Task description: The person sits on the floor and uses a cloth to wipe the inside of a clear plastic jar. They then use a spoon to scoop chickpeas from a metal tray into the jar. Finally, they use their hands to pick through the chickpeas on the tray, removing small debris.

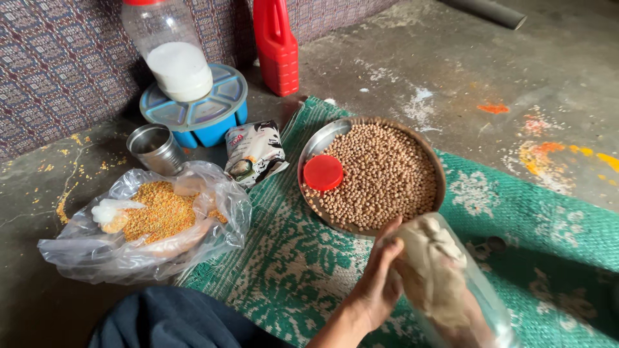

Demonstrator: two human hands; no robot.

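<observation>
A clear plastic jar (487, 290) lies tilted over the green woven mat (290, 258) at the lower right, with a beige cloth (432, 270) stuffed inside it. My left hand (377, 283) is at the jar's mouth, its fingers closed on the cloth. My right hand (477, 327) shows only dimly through the jar's lower end and seems to grip the jar there. Just beyond the jar's mouth sits a round steel plate (309, 151) full of chickpeas (393, 174), with a red lid (322, 173) lying on them.
On the concrete floor to the left are an open plastic bag of yellow split lentils (155, 216), a steel cup (155, 148), a small printed packet (255, 151), a blue compartment box (200, 119) under a bottle of white powder (171, 58), and a red jug (277, 45). My dark-clothed knee (174, 319) is at the bottom.
</observation>
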